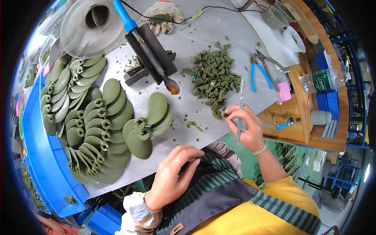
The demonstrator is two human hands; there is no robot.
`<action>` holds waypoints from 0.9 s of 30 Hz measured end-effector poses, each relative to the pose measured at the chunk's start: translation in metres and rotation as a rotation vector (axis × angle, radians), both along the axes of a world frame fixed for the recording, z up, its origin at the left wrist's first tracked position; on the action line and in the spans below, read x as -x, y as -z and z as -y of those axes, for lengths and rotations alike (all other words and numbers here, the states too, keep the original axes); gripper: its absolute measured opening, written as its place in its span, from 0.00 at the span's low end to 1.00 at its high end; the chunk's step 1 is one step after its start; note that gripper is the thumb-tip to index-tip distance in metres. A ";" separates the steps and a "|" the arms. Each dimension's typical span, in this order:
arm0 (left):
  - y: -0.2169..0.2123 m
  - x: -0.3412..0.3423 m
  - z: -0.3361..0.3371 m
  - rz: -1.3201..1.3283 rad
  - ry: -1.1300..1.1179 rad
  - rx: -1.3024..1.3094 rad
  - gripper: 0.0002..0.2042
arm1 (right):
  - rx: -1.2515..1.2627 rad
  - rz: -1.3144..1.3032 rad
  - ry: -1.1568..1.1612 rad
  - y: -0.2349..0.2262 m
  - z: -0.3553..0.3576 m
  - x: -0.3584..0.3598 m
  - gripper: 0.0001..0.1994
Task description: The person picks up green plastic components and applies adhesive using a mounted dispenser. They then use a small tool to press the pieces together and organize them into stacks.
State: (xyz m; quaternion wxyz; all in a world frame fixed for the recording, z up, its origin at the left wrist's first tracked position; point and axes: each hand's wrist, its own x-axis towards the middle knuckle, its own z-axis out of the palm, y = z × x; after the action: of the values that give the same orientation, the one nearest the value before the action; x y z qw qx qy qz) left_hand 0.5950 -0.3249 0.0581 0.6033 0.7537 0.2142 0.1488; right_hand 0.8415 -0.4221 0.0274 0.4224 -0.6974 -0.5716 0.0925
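My right hand (247,126) grips a slim silver scalpel (241,102), its blade pointing away from me, beside a heap of green plastic scraps (213,74). Its thumb and index finger come together at the heap's near edge; whether a scrap sits between them is unclear. Near the table's front edge, my left hand (174,176) has curled fingers with the thumb close to their tips. Anything inside that pinch is hidden. Left of the heap lie a few green paddle-shaped plastic parts (156,109), with many more in overlapping rows (94,129) farther left.
A soldering iron (150,51) with a blue handle rests on a dark metal stand, tip toward me. Blue-handled pliers (258,74) and other cutters (272,62) lie to the right. A stained glove (162,15) is behind; a blue bin (47,164) borders the left.
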 end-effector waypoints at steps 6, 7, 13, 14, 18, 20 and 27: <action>0.005 -0.002 0.016 0.109 -0.237 0.720 0.11 | 0.077 -0.115 -0.673 -0.046 -0.010 0.036 0.14; 0.007 0.002 0.015 0.103 -0.223 0.789 0.11 | 0.061 -0.107 -0.698 -0.045 -0.010 0.039 0.14; 0.005 0.018 0.009 0.119 -0.177 0.874 0.14 | 0.068 -0.264 -0.663 -0.046 -0.015 0.051 0.14; 0.005 0.020 0.009 0.159 -0.188 0.950 0.16 | 0.053 -0.257 -0.624 -0.046 -0.016 0.053 0.15; 0.018 0.025 0.014 0.213 -0.343 1.064 0.13 | -0.003 -0.437 -0.414 -0.059 -0.012 0.050 0.14; 0.023 0.023 0.015 0.230 -0.409 1.070 0.12 | 0.002 -0.426 -0.385 -0.066 -0.013 0.051 0.12; 0.025 0.022 0.019 0.342 -0.509 0.993 0.10 | -0.017 -0.419 -0.310 -0.060 -0.006 0.060 0.07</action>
State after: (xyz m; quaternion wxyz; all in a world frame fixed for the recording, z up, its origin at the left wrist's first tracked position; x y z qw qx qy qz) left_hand 0.5735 -0.3435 0.0329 0.8556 0.2705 0.3324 0.2904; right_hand 0.7817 -0.4156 0.0873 0.5184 -0.5635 -0.5722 0.2937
